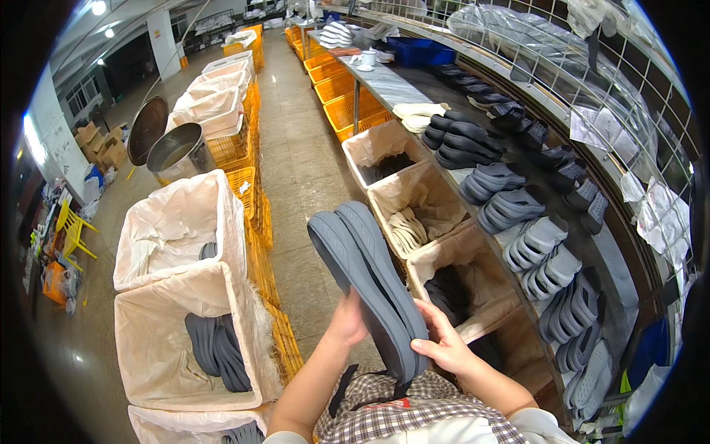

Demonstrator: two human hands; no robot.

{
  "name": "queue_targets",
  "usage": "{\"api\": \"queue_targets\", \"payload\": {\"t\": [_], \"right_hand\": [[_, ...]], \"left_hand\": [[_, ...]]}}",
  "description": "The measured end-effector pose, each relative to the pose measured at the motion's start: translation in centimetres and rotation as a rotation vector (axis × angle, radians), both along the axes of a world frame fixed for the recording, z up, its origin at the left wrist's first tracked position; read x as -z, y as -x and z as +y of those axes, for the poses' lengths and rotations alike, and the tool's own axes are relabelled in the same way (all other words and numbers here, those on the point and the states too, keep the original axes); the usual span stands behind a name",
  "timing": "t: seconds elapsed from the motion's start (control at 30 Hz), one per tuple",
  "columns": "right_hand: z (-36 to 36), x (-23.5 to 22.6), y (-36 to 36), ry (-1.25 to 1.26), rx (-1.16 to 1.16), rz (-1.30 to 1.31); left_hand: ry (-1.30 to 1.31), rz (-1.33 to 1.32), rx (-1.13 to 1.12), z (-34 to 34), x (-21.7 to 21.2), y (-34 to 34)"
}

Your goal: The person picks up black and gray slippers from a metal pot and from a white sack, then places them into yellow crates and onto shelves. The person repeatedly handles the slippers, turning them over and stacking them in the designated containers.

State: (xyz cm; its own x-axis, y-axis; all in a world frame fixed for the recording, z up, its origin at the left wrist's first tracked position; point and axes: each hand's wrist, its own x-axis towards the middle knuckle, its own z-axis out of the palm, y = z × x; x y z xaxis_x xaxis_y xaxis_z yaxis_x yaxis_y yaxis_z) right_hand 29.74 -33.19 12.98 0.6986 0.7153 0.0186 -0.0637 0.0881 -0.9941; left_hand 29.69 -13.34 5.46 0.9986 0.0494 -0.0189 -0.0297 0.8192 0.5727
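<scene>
Between the lined bin and the aisle-side edge of the worktop, a pair of grey shoe soles is held tilted, side by side, lower ends near the checked apron. Left hand: half closed against the left side of the pair; fingertips hidden. Right hand: half closed around the right side, thumb on the nearer sole. Stacked grey soles line the worktop's aisle-side edge; black soles lie stacked farther along it.

A yellow chair stood at the left, below cardboard boxes in view. A metal drum stood to their right. White papers hung at far right.
</scene>
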Motion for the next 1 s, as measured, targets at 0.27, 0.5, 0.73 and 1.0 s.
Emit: {"api": "queue_targets", "payload": {"t": [0.27,0.5,0.73,1.0], "right_hand": [[1.2,0.7,-1.1,0.006,-0.117,-0.014],[1.9,2.3,-4.4,0.119,0.091,-1.059],[0.0,3.2,-5.6,0.160,0.003,-0.863],[-15.7,-4.2,-3.3,0.379,0.832,-0.909]], "left_hand": [[-0.108,-0.095,-0.058,1.6,1.2,1.7],[-0.481,-0.079,-0.184,1.2,-0.6,2.5],[0.167,0.146,0.215,-2.2,0.2,1.9],[0.106,0.276,0.180,-3.8,3.6,0.2]]}}
